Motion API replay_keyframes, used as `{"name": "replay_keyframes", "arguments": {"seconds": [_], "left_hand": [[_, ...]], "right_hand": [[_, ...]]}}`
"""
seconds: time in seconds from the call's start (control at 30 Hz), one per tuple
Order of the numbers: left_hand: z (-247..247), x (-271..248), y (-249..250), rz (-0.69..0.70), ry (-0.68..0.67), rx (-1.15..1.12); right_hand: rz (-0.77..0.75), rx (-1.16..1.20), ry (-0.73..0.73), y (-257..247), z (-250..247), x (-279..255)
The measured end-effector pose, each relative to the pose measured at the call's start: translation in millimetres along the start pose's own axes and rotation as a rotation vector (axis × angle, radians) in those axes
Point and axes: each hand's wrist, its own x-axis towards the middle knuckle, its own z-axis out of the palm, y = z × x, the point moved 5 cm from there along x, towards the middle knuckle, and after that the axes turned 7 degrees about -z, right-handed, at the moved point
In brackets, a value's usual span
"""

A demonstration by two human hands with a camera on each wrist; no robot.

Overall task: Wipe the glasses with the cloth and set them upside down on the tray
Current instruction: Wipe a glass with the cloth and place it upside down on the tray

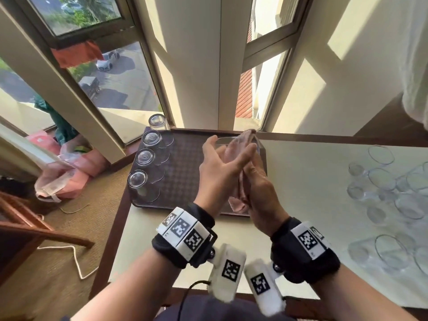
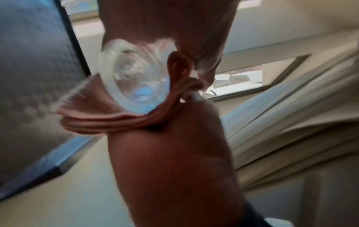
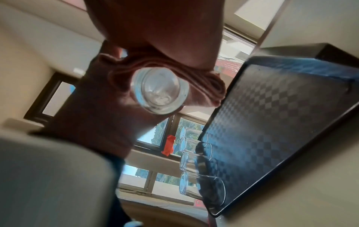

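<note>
My left hand (image 1: 220, 163) grips a clear glass (image 1: 225, 139) above the right part of the dark checkered tray (image 1: 185, 172). A pink cloth (image 1: 239, 201) is wrapped against the glass and pokes past its rim. My right hand (image 1: 261, 191) holds the cloth and presses it to the glass. The glass's thick base (image 2: 134, 83) shows in the left wrist view with cloth folds (image 2: 93, 118) under it, and the glass base (image 3: 159, 90) shows again in the right wrist view. Several glasses (image 1: 144, 156) stand upside down along the tray's left edge.
Several upright glasses (image 1: 393, 195) crowd the right side of the pale table (image 1: 301, 181). The tray sits at the table's far left corner, against the window sill. Pink bags (image 1: 76, 167) and a wooden chair (image 1: 34, 228) are on the floor to the left.
</note>
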Motion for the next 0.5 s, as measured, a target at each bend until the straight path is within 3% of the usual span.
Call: {"name": "replay_keyframes", "arguments": {"seconds": [0.2,0.33,0.4,0.5], "left_hand": [[4,6,-1,-0.070,-0.300,-0.333],[-5,12,-8,-0.072,-0.351,-0.258],[-11,14,-2,-0.070,-0.307,-0.178],[-8,11,4,-0.087,-0.199,-0.144]], "right_hand": [[0.240,0.333,0.040,-3,-7,-4],[0.275,0.295,0.015,-7,-9,-3],[0.200,0.194,0.031,-8,-14,0],[0.010,-0.198,0.004,-9,-12,5]]}}
